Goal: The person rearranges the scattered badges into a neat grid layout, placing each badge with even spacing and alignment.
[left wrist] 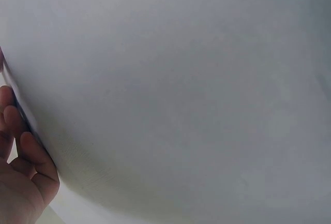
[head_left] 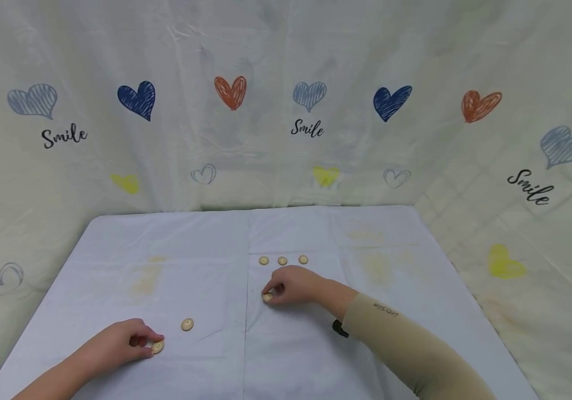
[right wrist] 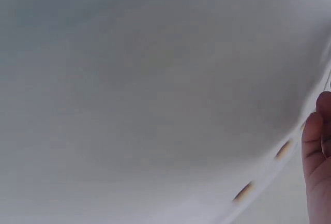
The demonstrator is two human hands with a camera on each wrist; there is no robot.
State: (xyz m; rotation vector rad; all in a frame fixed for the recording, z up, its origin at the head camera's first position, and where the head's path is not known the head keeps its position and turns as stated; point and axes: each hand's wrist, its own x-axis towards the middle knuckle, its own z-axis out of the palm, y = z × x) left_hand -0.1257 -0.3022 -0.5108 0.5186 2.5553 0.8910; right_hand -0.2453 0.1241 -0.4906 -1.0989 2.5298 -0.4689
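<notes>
In the head view, my left hand point(head_left: 115, 347) pinches a round wooden button point(head_left: 158, 347) between thumb and index finger, low over the left half of the table. A second loose button point(head_left: 187, 324) lies just beyond it to the right. My right hand point(head_left: 296, 286) holds another button point(head_left: 267, 298) by its fingertips near the table's middle. Behind that hand, three similar buttons lie in a row: a left one point(head_left: 263, 260), a middle one point(head_left: 282, 260) and a right one point(head_left: 303, 259). The left wrist view shows curled fingers point(left wrist: 36, 154), with the held button hidden.
A white cloth point(head_left: 205, 239) with creases and faint yellowish stains covers the table. Behind it and at both sides hangs a pale curtain point(head_left: 265, 33) printed with hearts and lettering. A small black object point(head_left: 339, 328) shows beneath the right sleeve's cuff.
</notes>
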